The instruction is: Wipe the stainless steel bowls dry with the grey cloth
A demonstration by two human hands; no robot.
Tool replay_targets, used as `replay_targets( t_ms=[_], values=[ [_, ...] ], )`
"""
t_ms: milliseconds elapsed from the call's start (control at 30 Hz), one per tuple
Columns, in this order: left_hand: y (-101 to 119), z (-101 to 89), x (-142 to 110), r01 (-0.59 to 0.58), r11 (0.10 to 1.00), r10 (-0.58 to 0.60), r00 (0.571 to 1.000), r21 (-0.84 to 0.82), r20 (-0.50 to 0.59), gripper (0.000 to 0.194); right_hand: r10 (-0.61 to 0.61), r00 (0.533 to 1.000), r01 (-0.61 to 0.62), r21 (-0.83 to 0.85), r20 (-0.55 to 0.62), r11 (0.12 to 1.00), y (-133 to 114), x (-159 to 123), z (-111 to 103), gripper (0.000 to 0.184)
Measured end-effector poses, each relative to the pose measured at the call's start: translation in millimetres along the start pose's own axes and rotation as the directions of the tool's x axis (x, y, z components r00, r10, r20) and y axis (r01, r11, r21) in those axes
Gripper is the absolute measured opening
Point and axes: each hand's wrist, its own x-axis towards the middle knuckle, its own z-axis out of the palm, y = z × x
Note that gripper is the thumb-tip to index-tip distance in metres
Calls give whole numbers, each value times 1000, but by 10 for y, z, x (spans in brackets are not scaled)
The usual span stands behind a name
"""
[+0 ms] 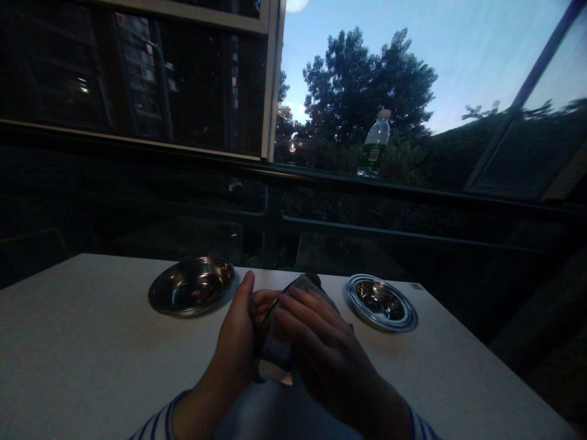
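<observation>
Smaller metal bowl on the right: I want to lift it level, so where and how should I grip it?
I'd pinch the near-right rim of the smaller metal bowl, coming from the near side, thumb above and fingers beneath. Its wide, outward-flaring rim faces up and looks easier to pinch than the rounded hollow.

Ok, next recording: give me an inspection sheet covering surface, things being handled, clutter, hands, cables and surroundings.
Surface: white table, small grey patch at its far right corner.
Things handled: greyish item between the hands; too dim to identify.
Clutter: shiny metal bowl to the left, smaller metal dish to the right; bottle by the window rail.
Hands: left hand cups the item's left side; right hand lies over it, fingers extended.
Cables: nothing seen.
Surroundings: window frame, trees and sky outside; dim light.
</observation>
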Motion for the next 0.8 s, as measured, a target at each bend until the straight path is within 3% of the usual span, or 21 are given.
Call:
replay_targets(
  t_ms=[233, 333, 433, 700, 800],
  values=[
    [29, -26, 40, 5, 1000, -5, 1000, 1, 22, 48, -141, 988, 146, -79, 62, 986, -123, 44, 50, 27],
    [37, -27, 33, 2, 1000, -2, 1000, 9, 13, 48, -148, 985, 155, -79, 92, 985, -118, 42, 41, 27],
    [31, -28, 22, -1, 1000, 1, 1000, 31, -1, 48, -135, 990, 137, -58, 43, 989, -91, 41, 13, 28],
    [3, -51, 41, -50, 996, 48, 999, 80, 23, 46, 62, 994, -59, 39, -89, 998, 160, -34, -47, 33],
    [-12, -92, 57, -126, 982, 124, 992, 138, 18, 38, 158, 979, -148, 87, -131, 985, 236, -53, -70, 34]
  ],
)
